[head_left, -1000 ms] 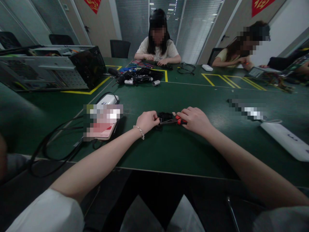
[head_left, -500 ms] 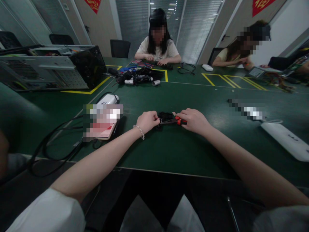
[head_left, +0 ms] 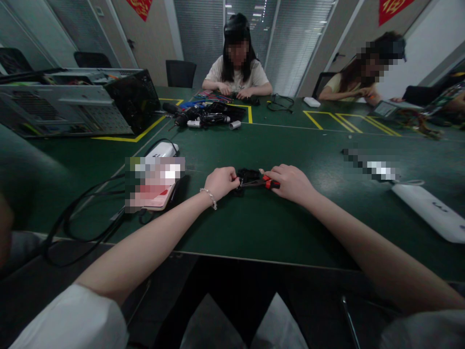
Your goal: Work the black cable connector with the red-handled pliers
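My left hand (head_left: 220,182), with a bead bracelet on the wrist, is closed in a fist on a small black part (head_left: 247,175) lying on the green table (head_left: 254,228). My right hand (head_left: 291,183) is closed round the red handles of a pair of pliers (head_left: 262,182). The pliers' metal jaws point left and meet the black part right at my left fingers. Both hands rest on the table top, a hand's width apart.
A phone on a pink case (head_left: 154,186) with black cables (head_left: 83,208) lies left. An open computer case (head_left: 72,102) stands far left. A pile of black parts (head_left: 207,116) sits mid-table, a white device (head_left: 432,211) right. Two people sit across the table.
My right hand with the pliers has shifted slightly towards me and left; the left hand has barely moved.
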The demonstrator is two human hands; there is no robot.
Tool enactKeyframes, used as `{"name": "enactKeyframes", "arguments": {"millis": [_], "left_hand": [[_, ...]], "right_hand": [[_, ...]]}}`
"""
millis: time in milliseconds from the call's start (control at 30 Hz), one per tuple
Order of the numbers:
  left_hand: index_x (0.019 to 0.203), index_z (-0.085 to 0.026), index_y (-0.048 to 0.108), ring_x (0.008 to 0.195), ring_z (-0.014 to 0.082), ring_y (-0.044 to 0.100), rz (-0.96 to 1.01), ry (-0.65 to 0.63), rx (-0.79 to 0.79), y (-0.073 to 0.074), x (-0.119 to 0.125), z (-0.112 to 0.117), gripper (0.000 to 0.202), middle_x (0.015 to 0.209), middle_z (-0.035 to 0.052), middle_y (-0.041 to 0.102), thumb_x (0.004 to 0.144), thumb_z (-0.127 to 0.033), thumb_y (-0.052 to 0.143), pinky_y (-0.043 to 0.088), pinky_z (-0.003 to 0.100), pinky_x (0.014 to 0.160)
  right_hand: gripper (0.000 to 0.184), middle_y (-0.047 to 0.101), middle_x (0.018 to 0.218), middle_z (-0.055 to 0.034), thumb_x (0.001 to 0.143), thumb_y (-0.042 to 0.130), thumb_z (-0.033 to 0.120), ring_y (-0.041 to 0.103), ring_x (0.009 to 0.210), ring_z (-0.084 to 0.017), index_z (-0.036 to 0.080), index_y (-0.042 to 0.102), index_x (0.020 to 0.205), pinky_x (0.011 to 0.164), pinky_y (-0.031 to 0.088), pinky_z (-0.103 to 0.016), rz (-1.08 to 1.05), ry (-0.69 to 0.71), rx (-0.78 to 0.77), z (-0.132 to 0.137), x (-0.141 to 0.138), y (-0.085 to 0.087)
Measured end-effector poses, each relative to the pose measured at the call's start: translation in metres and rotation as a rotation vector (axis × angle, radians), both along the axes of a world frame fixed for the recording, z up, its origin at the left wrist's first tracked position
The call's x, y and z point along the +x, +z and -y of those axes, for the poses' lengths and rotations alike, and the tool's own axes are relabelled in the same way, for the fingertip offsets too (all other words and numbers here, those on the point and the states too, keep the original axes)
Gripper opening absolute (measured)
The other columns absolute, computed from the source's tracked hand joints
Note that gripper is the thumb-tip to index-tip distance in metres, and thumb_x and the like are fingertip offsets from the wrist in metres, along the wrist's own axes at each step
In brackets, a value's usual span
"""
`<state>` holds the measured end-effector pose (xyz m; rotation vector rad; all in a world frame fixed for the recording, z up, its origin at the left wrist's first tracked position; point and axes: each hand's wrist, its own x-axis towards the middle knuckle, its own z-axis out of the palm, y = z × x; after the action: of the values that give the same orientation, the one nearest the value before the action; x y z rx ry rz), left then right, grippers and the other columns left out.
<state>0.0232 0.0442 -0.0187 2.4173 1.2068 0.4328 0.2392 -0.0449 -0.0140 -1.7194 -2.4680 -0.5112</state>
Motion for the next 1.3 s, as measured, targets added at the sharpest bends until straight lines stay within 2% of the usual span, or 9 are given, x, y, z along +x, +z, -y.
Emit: {"name": "enactKeyframes", "arguments": {"millis": [200,533,833,1100,1300], "left_hand": [[0.069,-0.018,0.057,0.055,0.0106,0.051,0.010,-0.022,0.003,-0.0014,0.0002,-0.0005,0.017,0.062,-0.0013,0.059,0.073,-0.034,0.054,0.030,0.022,0.046],[0.068,-0.019,0.057,0.058,0.0113,0.051,0.015,-0.007,0.024,-0.0027,-0.0001,-0.0017,0.015,0.064,-0.0010,0.059,0.073,-0.033,0.053,0.029,0.022,0.047],[0.068,-0.018,0.057,0.057,0.0108,0.052,0.027,-0.026,0.000,-0.0009,0.0000,0.0005,0.017,0.063,-0.0014,0.060,0.073,-0.034,0.053,0.030,0.022,0.047],[0.068,-0.018,0.057,0.056,0.0105,0.052,0.019,-0.015,-0.006,0.0004,-0.0001,-0.0004,0.016,0.061,-0.0018,0.058,0.074,-0.032,0.053,0.030,0.022,0.046],[0.068,-0.018,0.057,0.057,0.0109,0.052,0.024,-0.022,-0.008,-0.0003,-0.0001,-0.0007,0.015,0.063,-0.0015,0.059,0.073,-0.033,0.053,0.030,0.022,0.047]], "right_hand": [[0.038,0.062,0.093,-0.0101,0.075,0.050,0.025,0.050,0.080,-0.021,0.016,0.057,0.111,0.065,0.035,-0.031,0.023,0.041,0.018,-0.0011,0.0042,0.0048],[0.037,0.061,0.090,-0.0102,0.075,0.049,0.026,0.050,0.077,-0.020,0.014,0.058,0.109,0.062,0.035,-0.030,-0.007,0.000,0.006,-0.0020,0.0008,-0.0015],[0.040,0.061,0.093,-0.0104,0.073,0.053,0.025,0.050,0.080,-0.021,0.015,0.056,0.111,0.065,0.036,-0.031,0.029,0.034,0.026,-0.0010,0.0044,0.0052],[0.038,0.061,0.092,-0.0096,0.075,0.051,0.026,0.050,0.078,-0.020,0.014,0.056,0.110,0.065,0.037,-0.031,-0.011,0.003,-0.011,-0.0010,0.0009,-0.0001],[0.038,0.061,0.094,-0.0098,0.074,0.051,0.025,0.049,0.081,-0.020,0.014,0.056,0.111,0.065,0.037,-0.031,0.014,0.025,0.004,-0.0013,0.0026,0.0044]]}}
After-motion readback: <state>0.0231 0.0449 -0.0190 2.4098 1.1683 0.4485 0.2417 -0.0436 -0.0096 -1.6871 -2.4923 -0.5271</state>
